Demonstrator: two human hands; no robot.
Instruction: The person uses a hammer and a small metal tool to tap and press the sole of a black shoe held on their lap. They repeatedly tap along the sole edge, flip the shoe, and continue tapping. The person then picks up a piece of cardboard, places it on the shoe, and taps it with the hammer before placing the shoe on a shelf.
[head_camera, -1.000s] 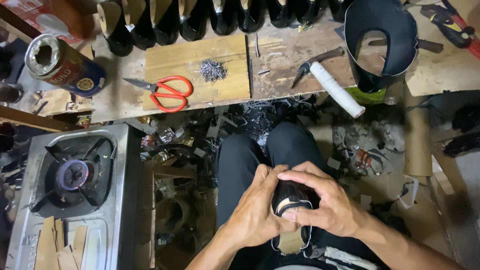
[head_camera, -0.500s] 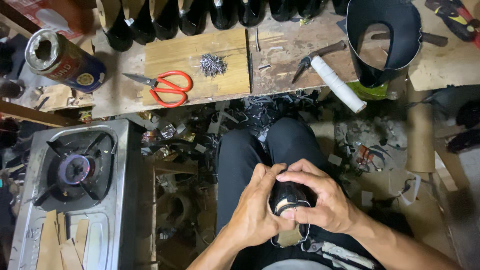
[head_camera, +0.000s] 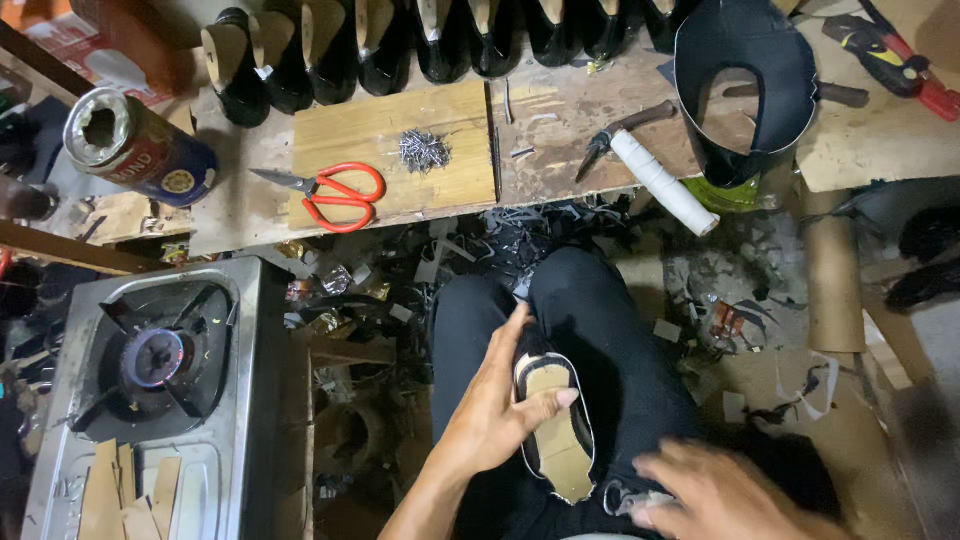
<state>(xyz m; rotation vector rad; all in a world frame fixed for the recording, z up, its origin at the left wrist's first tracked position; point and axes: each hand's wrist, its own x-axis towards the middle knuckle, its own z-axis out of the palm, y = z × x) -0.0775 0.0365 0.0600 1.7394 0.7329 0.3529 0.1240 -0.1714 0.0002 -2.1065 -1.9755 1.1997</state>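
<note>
Black leather stretched over a shoe last (head_camera: 553, 425) fills the centre of the head view, sole side up, its tan insole board showing. It rests on the lap of a seated person in dark trousers (head_camera: 590, 330). The left hand (head_camera: 495, 410) is closed around the shoe from its 9 o'clock side, thumb lying across the insole and fingers wrapped under the edge. The right hand (head_camera: 720, 490) sits at the shoe's 4 o'clock, blurred, fingers spread and holding nothing, just clear of the leather.

Beyond the knees, at 12 o'clock, runs a scarred wooden worktop (head_camera: 560, 120). Red-handled scissors (head_camera: 335, 195) lie on a pale board, with a small heap of tacks (head_camera: 425, 150) just beside them at 1 o'clock. Lasting pliers (head_camera: 625, 130) and a white roll (head_camera: 665, 185) lie together at the worktop's front edge, right of the board. A black cut-out shoe upper (head_camera: 745, 85) stands at 1 o'clock from the shoe, and a red hand tool (head_camera: 890, 60) lies beyond it in the far corner. A row of black shoes on lasts (head_camera: 420, 45) lines the back of the worktop. An opened blue-and-red tin (head_camera: 135, 145) lies on its side at 10 o'clock.

At 9 o'clock from the lap stands a steel gas stove (head_camera: 150, 380). Offcuts and scraps (head_camera: 520, 235) litter the floor between stove and knees.
</note>
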